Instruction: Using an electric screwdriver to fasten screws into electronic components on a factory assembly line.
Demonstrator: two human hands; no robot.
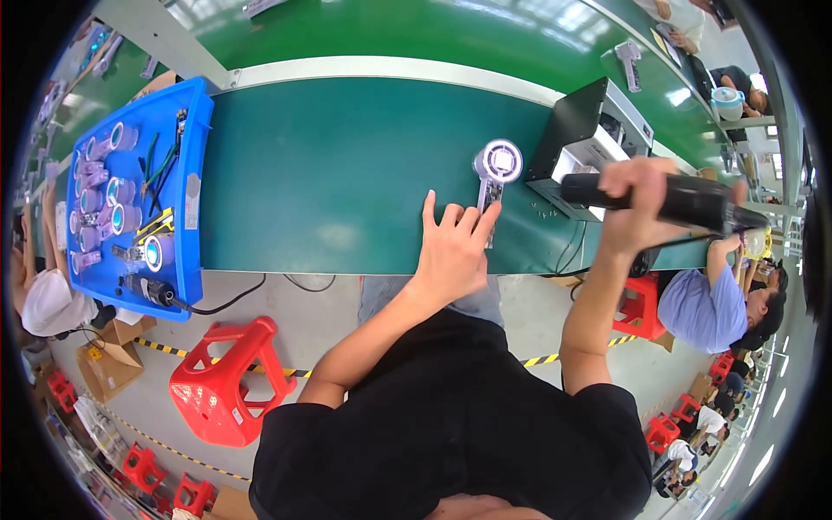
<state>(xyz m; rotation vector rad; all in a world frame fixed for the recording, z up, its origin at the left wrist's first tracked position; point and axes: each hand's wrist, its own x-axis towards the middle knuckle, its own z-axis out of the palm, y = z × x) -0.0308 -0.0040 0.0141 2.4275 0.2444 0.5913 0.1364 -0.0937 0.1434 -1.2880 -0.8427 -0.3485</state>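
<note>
On the green bench lies a pale purple handheld fan (501,162) with a round head, its handle toward me. My left hand (455,251) rests beside it, index finger pressing on the handle and the other fingers spread over the bench; the thumb is hard to make out. My right hand (640,204) is closed around a black electric screwdriver (689,201), held nearly level, its tapered end toward the right. The screwdriver is raised in front of a black and silver box-shaped machine (568,130), probably a screw feeder, and partly hides it.
At the left, a blue tray (196,130) holds several fans, cables and a black tool. A red stool (227,381) stands on the floor at the left. A white rail (373,68) borders the bench's far side. A co-worker (706,303) sits at the right.
</note>
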